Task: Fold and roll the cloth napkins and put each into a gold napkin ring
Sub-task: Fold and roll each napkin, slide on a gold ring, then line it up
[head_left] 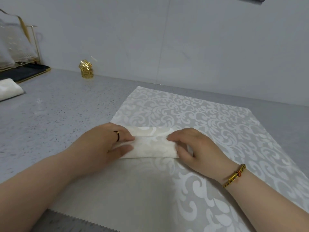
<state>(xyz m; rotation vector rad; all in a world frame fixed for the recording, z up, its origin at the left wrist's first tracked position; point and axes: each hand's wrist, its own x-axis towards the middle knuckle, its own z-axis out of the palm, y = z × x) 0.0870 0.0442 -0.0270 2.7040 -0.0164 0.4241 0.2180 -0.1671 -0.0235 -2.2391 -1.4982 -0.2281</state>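
A white damask napkin (153,144) lies folded into a narrow band on a patterned cloth (209,118). My left hand (107,141) grips the band's left end, fingers on top and thumb along the near side. My right hand (192,146) grips the right end the same way. Two gold napkin rings (86,69) stand stacked at the back of the counter, well away from both hands.
A grey speckled counter (50,114) meets a pale wall. Another folded white napkin (8,89) lies at the far left, by a black tray with a gold-framed rack (25,72) holding sheer fabric. The patterned cloth has a zigzag near edge.
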